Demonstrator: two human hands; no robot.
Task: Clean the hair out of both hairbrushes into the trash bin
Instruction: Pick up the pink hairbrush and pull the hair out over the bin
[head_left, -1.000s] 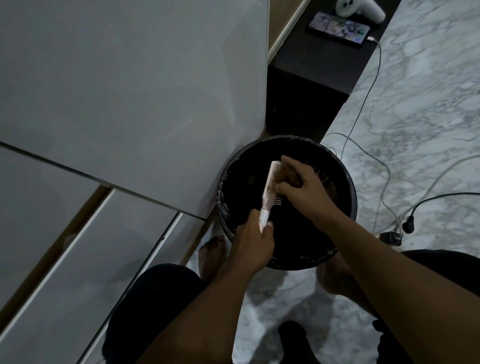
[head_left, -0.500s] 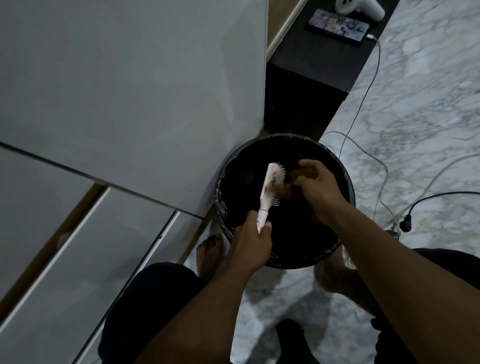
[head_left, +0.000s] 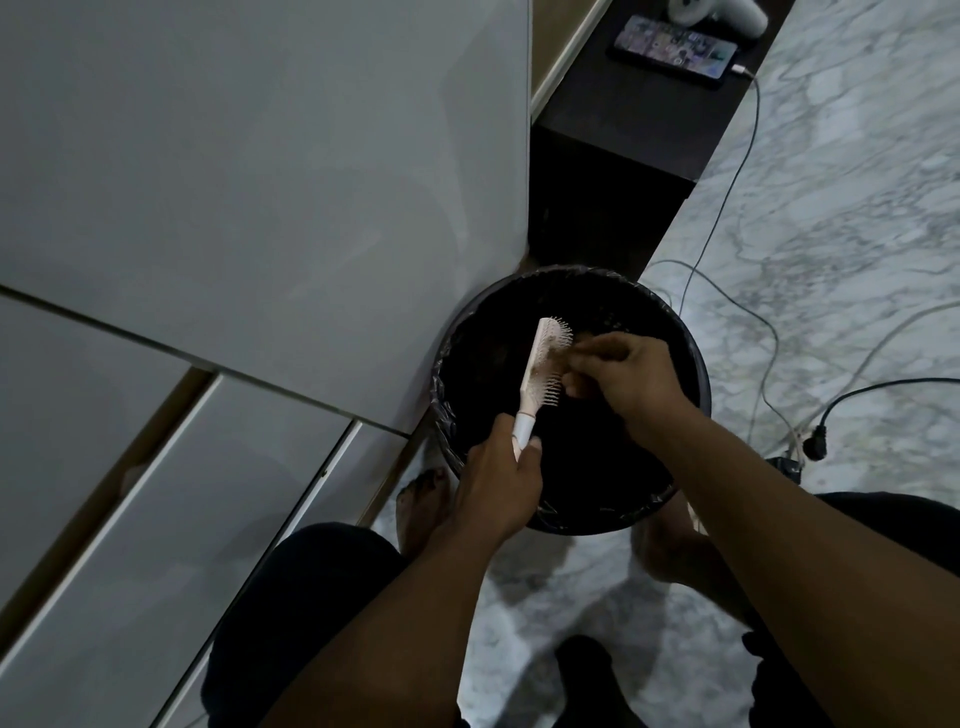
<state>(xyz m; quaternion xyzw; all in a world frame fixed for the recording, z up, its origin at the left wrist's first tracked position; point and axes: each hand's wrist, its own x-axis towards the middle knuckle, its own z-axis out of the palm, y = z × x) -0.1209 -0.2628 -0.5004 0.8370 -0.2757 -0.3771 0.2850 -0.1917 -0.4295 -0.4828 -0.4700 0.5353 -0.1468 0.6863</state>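
Note:
A pale pink hairbrush is held over the round black trash bin, bristles facing right. My left hand is closed around its white handle at the bin's near left rim. My right hand is at the bristles, fingertips pinched together against the middle of the brush head. Whether hair is between the fingers is too dark to tell. Only one brush is in view. The bin is lined with a black bag and its inside is dark.
White cabinet doors stand to the left of the bin. A dark low shelf behind it carries a phone on a charging cable. Cables and a plug lie on the marble floor to the right. My bare feet flank the bin.
My right hand pulled away from the brush to the right over the bin, then came back to the bristles. The brush and my left hand stayed almost still.

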